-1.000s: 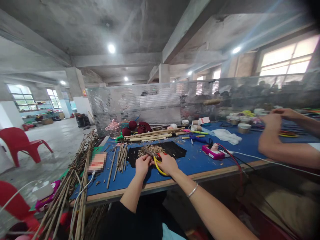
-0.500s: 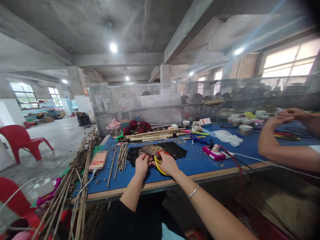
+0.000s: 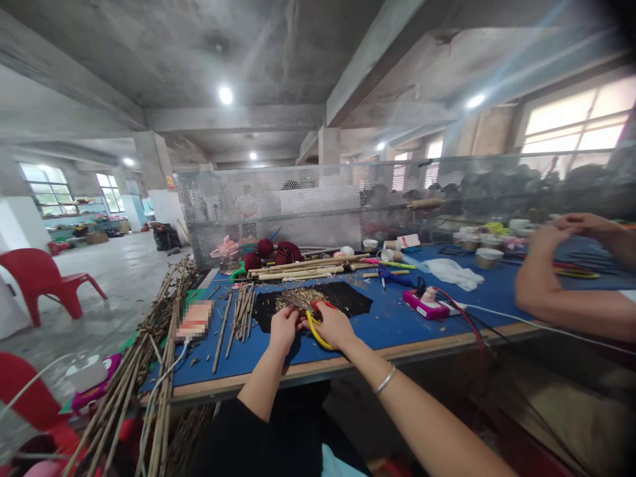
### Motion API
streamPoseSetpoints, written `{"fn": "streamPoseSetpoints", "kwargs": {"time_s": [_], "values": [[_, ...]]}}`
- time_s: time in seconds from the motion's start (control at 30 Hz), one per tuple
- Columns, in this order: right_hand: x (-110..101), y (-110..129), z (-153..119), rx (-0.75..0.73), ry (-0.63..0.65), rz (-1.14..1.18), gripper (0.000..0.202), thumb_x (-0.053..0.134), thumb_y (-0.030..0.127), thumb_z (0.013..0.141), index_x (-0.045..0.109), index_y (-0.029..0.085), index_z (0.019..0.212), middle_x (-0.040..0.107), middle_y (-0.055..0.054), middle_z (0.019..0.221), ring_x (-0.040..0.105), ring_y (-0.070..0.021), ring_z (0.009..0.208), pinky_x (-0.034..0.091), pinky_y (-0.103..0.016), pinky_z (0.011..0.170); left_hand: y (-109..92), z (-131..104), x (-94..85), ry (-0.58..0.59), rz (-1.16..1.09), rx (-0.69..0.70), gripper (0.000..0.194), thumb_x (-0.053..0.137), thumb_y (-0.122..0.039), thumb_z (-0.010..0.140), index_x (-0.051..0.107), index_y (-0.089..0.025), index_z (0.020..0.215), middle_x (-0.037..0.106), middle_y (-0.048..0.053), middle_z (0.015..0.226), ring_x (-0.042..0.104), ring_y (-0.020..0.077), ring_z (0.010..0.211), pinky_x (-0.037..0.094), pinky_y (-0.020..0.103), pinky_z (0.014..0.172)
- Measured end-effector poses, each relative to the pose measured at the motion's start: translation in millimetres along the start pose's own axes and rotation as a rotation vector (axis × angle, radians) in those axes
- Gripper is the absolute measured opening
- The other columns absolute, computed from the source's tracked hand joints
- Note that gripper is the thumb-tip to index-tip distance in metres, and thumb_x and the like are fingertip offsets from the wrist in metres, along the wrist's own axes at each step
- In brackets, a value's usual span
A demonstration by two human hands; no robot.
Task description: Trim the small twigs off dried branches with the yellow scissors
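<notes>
Shears point(image 3: 318, 334) with a yellow and a red handle are in my right hand point(image 3: 336, 326), fingers wrapped round the handles. Their dark blades point up and left over a heap of pale chips point(image 3: 303, 296) on a black cloth point(image 3: 350, 297). My left hand point(image 3: 283, 329) is closed in a pinch close beside the blades, at the cloth's near edge. Whatever its fingers hold is too small or hidden to name. Short cut sticks point(image 3: 243, 310) lie side by side left of the cloth.
Long thin branches point(image 3: 126, 371) lean against the table's left end. A cabled phone-like slab point(image 3: 195, 319), blurred, rests near them. Behind the cloth lie pale rods point(image 3: 298, 272) and dark red yarn balls point(image 3: 265, 248). A purple power strip point(image 3: 424, 304) and a co-worker's arm point(image 3: 541, 278) are on the right.
My two hands stay almost in place, with the shears in the same pose. The co-worker's arm at the right shifts very slightly.
</notes>
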State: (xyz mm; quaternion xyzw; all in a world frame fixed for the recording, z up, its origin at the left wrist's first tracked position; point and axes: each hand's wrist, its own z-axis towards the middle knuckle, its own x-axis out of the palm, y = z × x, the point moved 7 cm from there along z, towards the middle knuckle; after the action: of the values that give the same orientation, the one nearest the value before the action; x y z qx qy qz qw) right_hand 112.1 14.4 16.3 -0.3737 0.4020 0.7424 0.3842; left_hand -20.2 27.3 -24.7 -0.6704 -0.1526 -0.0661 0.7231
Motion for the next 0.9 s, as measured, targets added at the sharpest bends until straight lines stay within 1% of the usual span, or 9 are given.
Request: {"fn": "streamPoseSetpoints", "kwargs": {"time_s": [0.13, 0.23, 0.37, 0.43, 0.57, 0.73, 0.9], "values": [[0.7, -2.0, 0.2, -0.004, -0.033, 0.004, 0.040, 0.046, 0.057, 0.075, 0.049, 0.020, 0.092, 0.062, -0.006, 0.085, 0.057, -0.0190, 0.080, 0.032, -0.025, 0.063, -4.2, -3.4, -0.2, -0.023, 0.004, 0.008, 0.020, 0.064, -0.021, 0.064, 0.065, -0.012, 0.081, 0.065, 0.004, 0.069, 0.057, 0.0095, 0.055, 0.043, 0.017, 0.047], [1.2, -0.7, 1.0, -0.032, -0.048, 0.028, 0.043, 0.050, 0.058, 0.072, 0.048, 0.019, 0.091, 0.061, -0.007, 0.085, 0.057, -0.0189, 0.079, 0.033, -0.025, 0.064, -6.3, -5.7, 0.9, -0.016, 0.022, 0.007, 0.016, 0.064, -0.024, 0.064, 0.065, -0.012, 0.074, 0.064, 0.003, 0.063, 0.057, 0.0098, 0.053, 0.043, 0.018, 0.048], [-1.0, 2.6, 1.2, -0.068, -0.065, 0.054, 0.047, 0.055, 0.059, 0.067, 0.049, 0.018, 0.089, 0.060, -0.007, 0.085, 0.056, -0.0191, 0.081, 0.034, -0.025, 0.067, -7.7, -7.1, 2.6, 0.004, 0.027, 0.009, 0.015, 0.064, -0.024, 0.063, 0.065, -0.012, 0.072, 0.064, 0.003, 0.062, 0.057, 0.0109, 0.054, 0.044, 0.019, 0.048], [-1.8, 2.4, 0.9, -0.051, -0.055, 0.052, 0.046, 0.054, 0.059, 0.068, 0.049, 0.018, 0.088, 0.061, -0.007, 0.085, 0.056, -0.0188, 0.080, 0.034, -0.025, 0.067, -7.7, -7.6, 3.8, 0.019, 0.031, 0.005, 0.015, 0.064, -0.025, 0.063, 0.065, -0.012, 0.071, 0.064, 0.002, 0.061, 0.055, 0.0098, 0.050, 0.042, 0.018, 0.046], [-2.7, 0.2, -0.4, 0.026, -0.007, 0.015, 0.045, 0.050, 0.061, 0.070, 0.050, 0.020, 0.091, 0.062, -0.005, 0.083, 0.058, -0.0195, 0.078, 0.034, -0.025, 0.063, -8.9, -8.7, 4.8, 0.025, 0.033, 0.010, 0.016, 0.064, -0.026, 0.063, 0.065, -0.013, 0.071, 0.063, 0.001, 0.060, 0.052, 0.0078, 0.046, 0.040, 0.017, 0.044], [-3.4, -1.3, -1.8, 0.100, 0.029, -0.052, 0.046, 0.045, 0.063, 0.073, 0.052, 0.020, 0.088, 0.064, -0.006, 0.083, 0.060, -0.0211, 0.079, 0.035, -0.026, 0.063, -10.4, -9.4, 2.0, -0.024, 0.025, 0.004, 0.017, 0.067, -0.026, 0.063, 0.066, -0.012, 0.073, 0.063, 0.003, 0.061, 0.054, 0.0084, 0.048, 0.041, 0.017, 0.045], [0.6, -3.5, -1.6, 0.109, 0.031, -0.050, 0.050, 0.039, 0.066, 0.074, 0.055, 0.021, 0.086, 0.065, -0.007, 0.083, 0.060, -0.0213, 0.078, 0.035, -0.026, 0.062, -7.9, -7.6, -2.4, -0.078, 0.009, -0.021, 0.017, 0.068, -0.023, 0.063, 0.064, -0.011, 0.075, 0.062, 0.003, 0.060, 0.053, 0.0072, 0.046, 0.042, 0.017, 0.044]]}}
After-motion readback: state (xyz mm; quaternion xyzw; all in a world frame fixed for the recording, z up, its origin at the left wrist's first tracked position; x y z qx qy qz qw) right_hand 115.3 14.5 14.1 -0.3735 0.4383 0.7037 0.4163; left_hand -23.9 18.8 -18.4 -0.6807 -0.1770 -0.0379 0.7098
